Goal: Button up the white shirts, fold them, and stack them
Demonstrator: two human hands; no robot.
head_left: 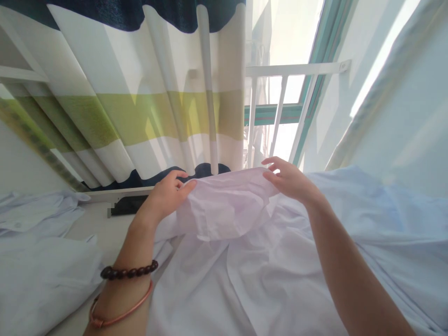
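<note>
A thin white garment (pixel 280 280) lies spread in front of me, wrinkled, running down past the bottom edge of the view. Its far edge is lifted and stretched between my two hands, with a loose flap hanging below. My left hand (pixel 171 191) pinches the left end of that edge between thumb and fingers. At the right end, my right hand (pixel 289 177) grips the cloth with its thumb and a finger, while other fingers stay lifted. Which part of the garment this edge belongs to, I cannot tell.
More white clothing (pixel 45 275) lies at the left, one piece showing a button. A black object (pixel 131 204) rests behind my left wrist. Beyond are a striped curtain (pixel 157 112), a white railing (pixel 297 69) and a sunlit window. Bluish-white fabric (pixel 395 205) spreads at the right.
</note>
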